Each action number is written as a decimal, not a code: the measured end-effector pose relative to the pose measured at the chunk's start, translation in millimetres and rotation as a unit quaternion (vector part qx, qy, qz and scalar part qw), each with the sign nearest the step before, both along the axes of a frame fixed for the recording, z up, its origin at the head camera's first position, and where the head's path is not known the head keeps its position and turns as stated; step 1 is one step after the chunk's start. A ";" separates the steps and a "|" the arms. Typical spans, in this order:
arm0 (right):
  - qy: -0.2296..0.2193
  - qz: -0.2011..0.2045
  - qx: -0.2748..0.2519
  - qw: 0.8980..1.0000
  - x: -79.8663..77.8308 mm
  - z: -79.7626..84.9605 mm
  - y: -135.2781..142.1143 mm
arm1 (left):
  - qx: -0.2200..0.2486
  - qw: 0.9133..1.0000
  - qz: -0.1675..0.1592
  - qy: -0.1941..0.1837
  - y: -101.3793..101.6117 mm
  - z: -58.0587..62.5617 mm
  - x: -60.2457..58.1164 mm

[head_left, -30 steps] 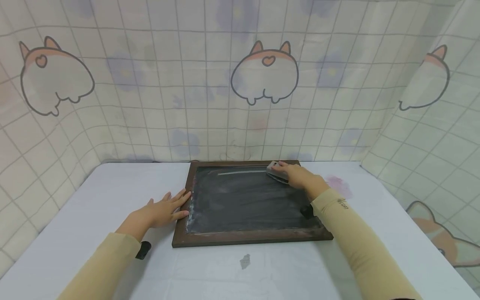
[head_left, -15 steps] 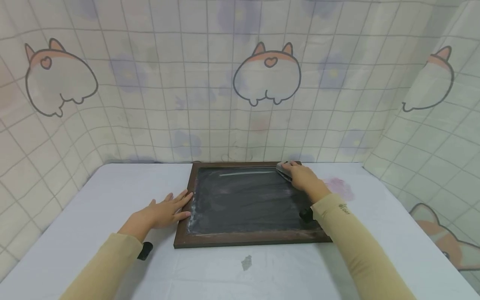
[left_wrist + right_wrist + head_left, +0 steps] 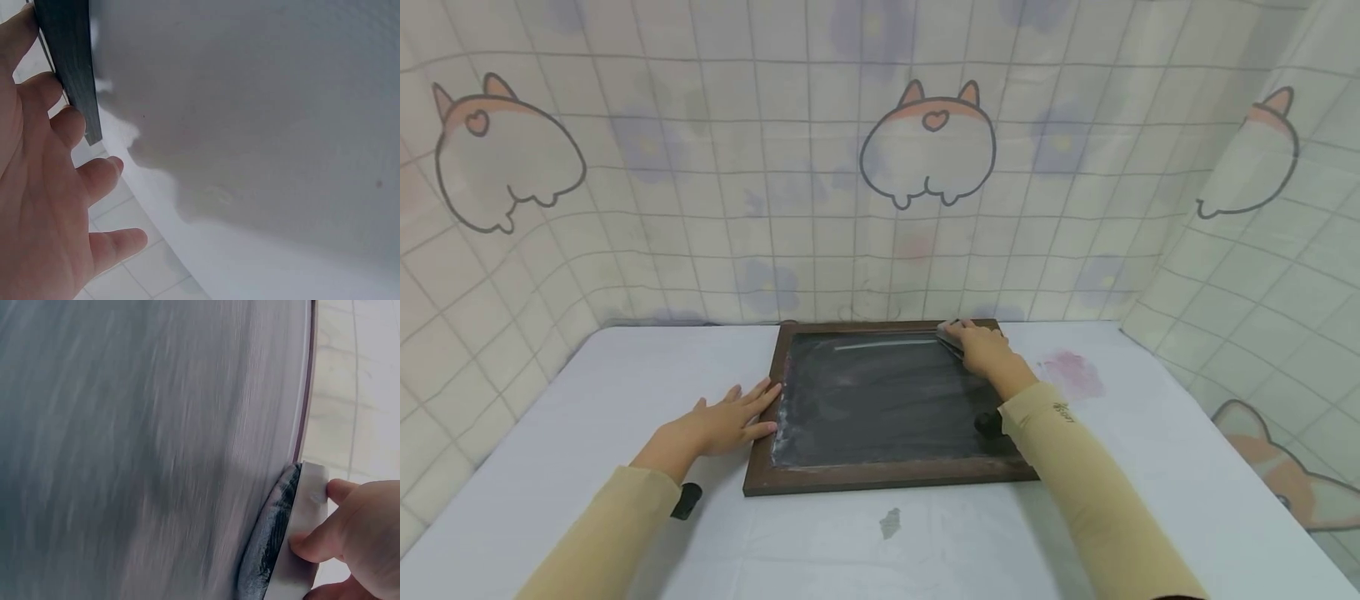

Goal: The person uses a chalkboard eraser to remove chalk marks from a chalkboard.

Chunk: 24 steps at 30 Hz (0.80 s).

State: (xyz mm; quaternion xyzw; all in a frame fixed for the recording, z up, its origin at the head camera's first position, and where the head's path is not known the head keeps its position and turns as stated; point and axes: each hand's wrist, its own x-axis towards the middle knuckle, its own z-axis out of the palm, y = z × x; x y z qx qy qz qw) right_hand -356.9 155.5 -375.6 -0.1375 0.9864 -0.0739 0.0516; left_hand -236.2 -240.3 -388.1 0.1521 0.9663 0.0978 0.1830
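A small blackboard (image 3: 880, 400) in a dark brown wooden frame lies on the white table, its surface hazy with chalk dust. One pale chalk streak (image 3: 887, 342) runs along its upper part. My left hand (image 3: 718, 429) rests with spread fingers on the left side of the frame; the left wrist view shows those fingers (image 3: 67, 125) along the frame's edge. In my right hand (image 3: 988, 350) a blackboard eraser (image 3: 951, 336) is gripped, near the board's upper right corner. The right wrist view shows the grey eraser block (image 3: 303, 525) with its dark, chalky felt against the board.
The white table (image 3: 647, 367) surrounds the board. A pink stain (image 3: 1071, 373) marks it on the right, and a grey patch (image 3: 890, 523) lies in front. Behind and at both sides hangs a checked curtain (image 3: 820, 242) with corgi drawings.
My right hand moved the eraser a little right along the board's top, then back left. My left hand stays on the frame. The head view shifts slightly.
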 end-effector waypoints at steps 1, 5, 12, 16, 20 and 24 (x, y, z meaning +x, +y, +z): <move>-0.001 -0.002 -0.002 1.000 -0.2 -0.6 -3.6 | 0.001 1.000 0.000 0.000 -0.3 0.2 0.1; -0.002 -0.009 -0.009 1.000 -0.1 -2.5 -18.1 | 0.002 1.000 0.001 0.000 0.1 0.7 0.5; -0.007 -0.014 -0.007 1.000 0.5 -1.9 -40.8 | 0.002 1.000 0.006 -0.003 -0.9 0.2 0.4; -0.001 -0.005 0.006 1.000 0.9 -2.2 -48.8 | 0.002 1.000 0.005 -0.001 -1.8 -0.9 -0.4; 0.004 0.006 0.011 1.000 0.7 -4.5 -55.5 | 0.006 1.000 0.006 -0.004 -1.3 -1.2 -0.7; 0.006 0.014 0.011 1.000 1.4 -5.7 -64.1 | 0.010 1.000 0.006 -0.006 -0.5 0.5 0.2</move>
